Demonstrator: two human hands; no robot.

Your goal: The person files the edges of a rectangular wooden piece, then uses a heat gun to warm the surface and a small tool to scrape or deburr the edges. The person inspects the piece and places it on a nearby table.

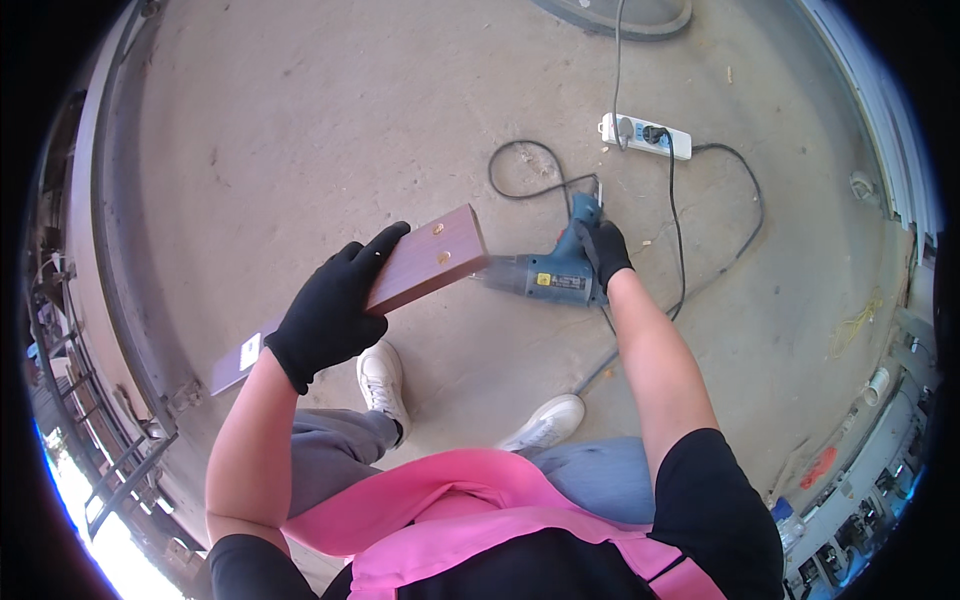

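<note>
Two things could go wrong from here, I'd judge: the blue pistol-shaped power tool [558, 280] could mark the reddish-brown rectangular wooden board [430, 258] if either wavers, since the tool's grey barrel sits close by the board's far end, and the slack dark cable [597, 373] beside my white right shoe [545, 421] could snag my foot. My left grip [335, 305] pinches the board's near end above the grey concrete floor [300, 150], forearm slanting inward; my right grip [604, 250] wraps the tool's handle, forearm reaching forward and left.
</note>
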